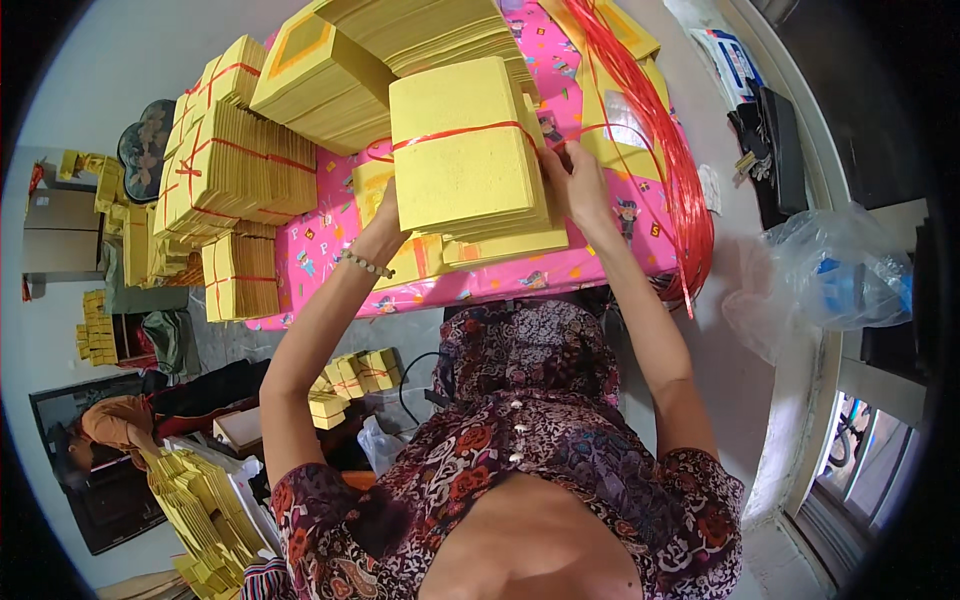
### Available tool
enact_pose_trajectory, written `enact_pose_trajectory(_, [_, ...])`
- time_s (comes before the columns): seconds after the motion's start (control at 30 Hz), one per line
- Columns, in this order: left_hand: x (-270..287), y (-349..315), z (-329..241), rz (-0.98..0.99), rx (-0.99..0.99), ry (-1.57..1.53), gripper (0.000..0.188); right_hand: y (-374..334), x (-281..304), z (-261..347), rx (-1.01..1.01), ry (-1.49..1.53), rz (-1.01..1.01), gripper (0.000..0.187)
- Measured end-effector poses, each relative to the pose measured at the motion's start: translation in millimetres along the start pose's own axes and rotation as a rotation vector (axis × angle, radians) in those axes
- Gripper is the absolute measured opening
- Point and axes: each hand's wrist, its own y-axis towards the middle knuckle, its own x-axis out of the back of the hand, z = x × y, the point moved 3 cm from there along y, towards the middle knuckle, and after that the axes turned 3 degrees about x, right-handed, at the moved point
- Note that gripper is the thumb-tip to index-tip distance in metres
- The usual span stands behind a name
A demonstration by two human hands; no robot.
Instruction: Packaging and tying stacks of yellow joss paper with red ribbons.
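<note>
A thick stack of yellow paper [462, 175] stands tilted up in front of me, with one band of red plastic string [465, 133] across its middle. At its left edge is my left hand [388, 212], closed against the stack's side, its fingertips hidden behind the paper. My right hand [578, 185] is at the right edge, with thumb and fingers pinched together where the string comes off the stack. Beneath it, more yellow sheets with orange prints [415, 262] lie on the pink patterned table cover [335, 215].
Tied yellow bundles [225, 170] crowd the table's left, and taller loose stacks [325, 85] stand behind. A long hank of red string [665, 150] hangs over the right side. A clear plastic bag [835, 270] is at right. Another person [120, 425] is at lower left near more paper [205, 510].
</note>
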Motion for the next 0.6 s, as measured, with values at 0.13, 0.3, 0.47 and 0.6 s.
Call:
enact_pose_trajectory(0.13, [-13, -1, 2, 0.032, 0.041, -0.091, 0.043, -3, -10, -8, -0.020, 0.066, -0.004, 0.025])
enact_pose_trajectory(0.3, [-12, -29, 3, 0.057, 0.075, -0.212, 0.044, -10, -22, -11, -0.048, 0.386, -0.118, 0.020])
enact_pose_trajectory(0.47, [-30, -27, 3, 0.087, 0.103, -0.336, 0.045, -10, -28, -19, -0.041, 0.523, -0.097, 0.021])
enact_pose_trajectory(0.6, [-42, -28, 4, 0.117, 0.122, -0.434, 0.045, -12, -29, -14, -0.167, 0.665, -0.113, 0.021])
